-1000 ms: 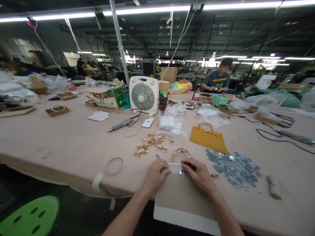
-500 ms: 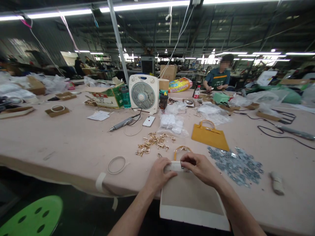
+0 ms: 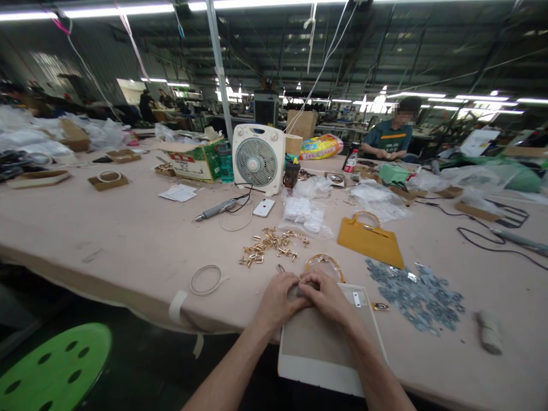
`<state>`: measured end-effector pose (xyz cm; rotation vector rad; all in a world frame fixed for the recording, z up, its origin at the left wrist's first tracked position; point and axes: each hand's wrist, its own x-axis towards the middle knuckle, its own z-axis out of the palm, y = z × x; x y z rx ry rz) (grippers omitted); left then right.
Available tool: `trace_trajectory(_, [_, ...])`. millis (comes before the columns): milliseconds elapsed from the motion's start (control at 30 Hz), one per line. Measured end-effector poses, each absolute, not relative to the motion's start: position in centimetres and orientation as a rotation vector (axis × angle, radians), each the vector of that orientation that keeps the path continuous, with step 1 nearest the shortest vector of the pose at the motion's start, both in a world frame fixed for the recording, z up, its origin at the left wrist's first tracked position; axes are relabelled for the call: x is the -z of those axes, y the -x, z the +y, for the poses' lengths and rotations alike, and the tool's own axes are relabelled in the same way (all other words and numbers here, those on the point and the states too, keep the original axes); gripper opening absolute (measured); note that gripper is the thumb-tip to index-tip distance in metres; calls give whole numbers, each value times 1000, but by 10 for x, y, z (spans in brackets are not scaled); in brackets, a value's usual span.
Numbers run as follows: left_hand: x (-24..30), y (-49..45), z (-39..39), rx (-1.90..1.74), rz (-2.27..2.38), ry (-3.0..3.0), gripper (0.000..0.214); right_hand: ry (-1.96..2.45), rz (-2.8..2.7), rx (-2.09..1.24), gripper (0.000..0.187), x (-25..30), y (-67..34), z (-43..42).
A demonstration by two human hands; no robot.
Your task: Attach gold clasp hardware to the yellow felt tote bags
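Note:
A handbag panel (image 3: 319,348), beige with a pale border, lies inside face up over the table's front edge. Its yellow handle (image 3: 327,260) arches beyond its far edge. My left hand (image 3: 278,299) is closed on the panel's far left corner. Close against it, my right hand (image 3: 325,294) has its fingers pinched at the same corner; what lies between them is hidden. A small metal plate (image 3: 357,299) with holes sits at the panel's upper right. Beside that corner, a gold clasp (image 3: 380,306) sticks out to the right.
Gold fittings (image 3: 274,245) are heaped beyond my hands. Grey metal plates (image 3: 419,297) spread to the right, near a finished-looking yellow handbag (image 3: 370,242). A power screwdriver (image 3: 216,210), a phone (image 3: 264,207) and a fan (image 3: 259,160) stand farther back. Across the table a person (image 3: 391,137) works.
My right hand has moved left from the panel's upper middle to the left corner beside my left hand. The metal plate and the gold clasp at the right now show. The view has shifted slightly.

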<state>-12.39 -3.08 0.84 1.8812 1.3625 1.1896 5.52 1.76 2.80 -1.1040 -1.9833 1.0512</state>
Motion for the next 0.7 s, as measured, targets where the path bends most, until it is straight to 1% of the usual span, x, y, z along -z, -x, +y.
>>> trace_trajectory(200, [-4,124,-30,-1202,1389,-1859,29,1207,-1965,-944,9,-22,-49,19])
trace_trajectory(333, [-5,125,-30,-1200,1367,-1863,27,1225,-1990,-890,10,-22,-46,18])
trace_trajectory(700, [-6,125,-30,-1200,1387,-1838,28,1230,-2011,-808,10,-22,-44,13])
